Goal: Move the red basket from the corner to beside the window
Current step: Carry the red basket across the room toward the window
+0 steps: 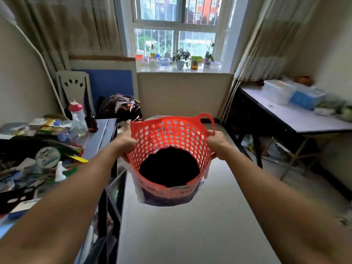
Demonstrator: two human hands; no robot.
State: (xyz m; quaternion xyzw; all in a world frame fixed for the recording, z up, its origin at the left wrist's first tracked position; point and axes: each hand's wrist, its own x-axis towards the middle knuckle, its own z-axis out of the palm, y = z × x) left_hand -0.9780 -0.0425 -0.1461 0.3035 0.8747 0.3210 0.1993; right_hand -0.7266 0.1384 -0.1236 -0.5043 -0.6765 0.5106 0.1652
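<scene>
The red basket (169, 141) hangs in mid-air above the floor (190, 225), facing the window (176, 25), its rim clenched between the left grip (124, 141) and right grip (219, 143), between two benches.

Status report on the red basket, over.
Left hand and right hand both gripping the rim. Red basket airborne, held facing the window. Floor ahead clear between cluttered table and desk.
</scene>
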